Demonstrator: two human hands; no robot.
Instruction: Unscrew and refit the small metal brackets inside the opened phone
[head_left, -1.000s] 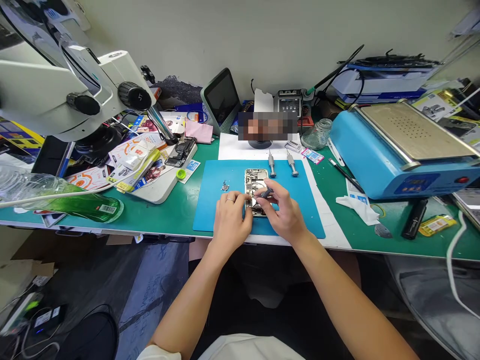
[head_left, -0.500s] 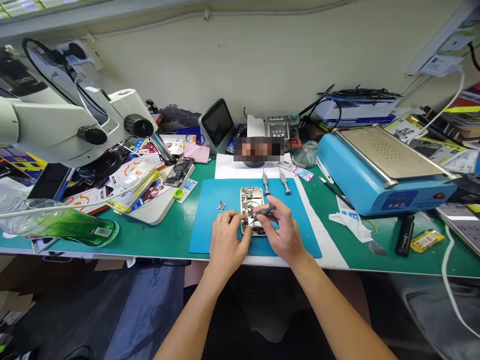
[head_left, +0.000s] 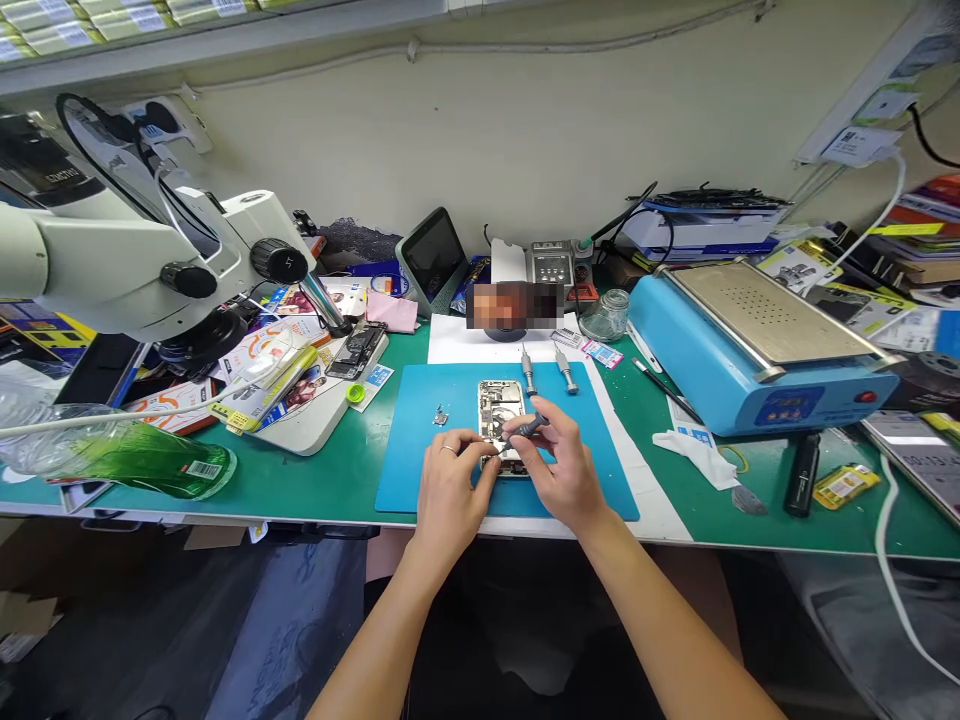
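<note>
An opened phone (head_left: 491, 400) with its inner parts bare lies upright on the blue mat (head_left: 420, 490). My right hand (head_left: 562, 465) grips a small dark screwdriver (head_left: 529, 428), its shaft slanting down and left over the phone's lower half. At the phone's lower left edge, the thumb and forefinger of my left hand (head_left: 454, 475) come together in a pinch close to the screwdriver's tip. Whatever lies between those fingertips is too small to make out. A little metal part (head_left: 440, 415) rests on the mat left of the phone.
Two grey screwdrivers (head_left: 565, 370) lie at the mat's far edge. On the right stands a blue heating machine (head_left: 757, 360), with a glass jar (head_left: 604, 316) beside it. A microscope (head_left: 225, 260) and a green bottle (head_left: 157, 455) occupy the left side.
The view has shifted slightly. The screwdriver's handle lies flatter, and my left fingertips have moved a little, still at the phone's lower left. My right hand keeps its grip.
</note>
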